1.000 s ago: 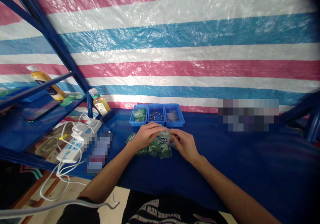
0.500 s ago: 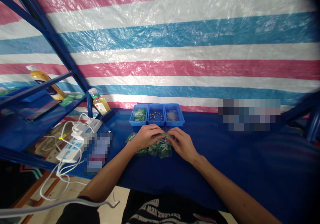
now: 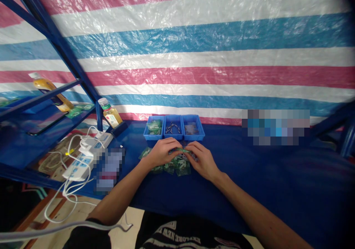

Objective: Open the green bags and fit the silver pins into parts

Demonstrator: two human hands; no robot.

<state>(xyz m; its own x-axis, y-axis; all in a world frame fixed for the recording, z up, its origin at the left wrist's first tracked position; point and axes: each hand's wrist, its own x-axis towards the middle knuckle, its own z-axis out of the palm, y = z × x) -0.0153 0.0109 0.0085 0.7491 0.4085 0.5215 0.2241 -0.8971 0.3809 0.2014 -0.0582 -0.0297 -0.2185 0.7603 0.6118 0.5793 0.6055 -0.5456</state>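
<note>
Between my two hands is a small green plastic bag [image 3: 182,150], pinched at both ends. My left hand [image 3: 164,152] closes thumb and fingers on its left end; my right hand [image 3: 202,159] grips the right end. What the bag holds is too small to make out. Just below, a pile of green bags [image 3: 181,167] with small light and dark pieces inside lies on the blue table [image 3: 177,193]. Beyond my hands stand three joined blue bins: green bags in the left bin [image 3: 154,137], dark pins in the middle bin [image 3: 173,136], small clear pieces in the right bin [image 3: 193,137].
To the left are white power strips [image 3: 77,167] with tangled cables, a blurred-out phone [image 3: 110,171] and a bottle [image 3: 110,114]. A blue metal shelf [image 3: 16,141] carries another bottle [image 3: 51,91]. Striped sheeting [image 3: 194,75] hangs behind the table. A pixelated object [image 3: 276,127] is at right.
Both hands stay in nearly the same place. The fingers have shifted slightly on the green bag between them.
</note>
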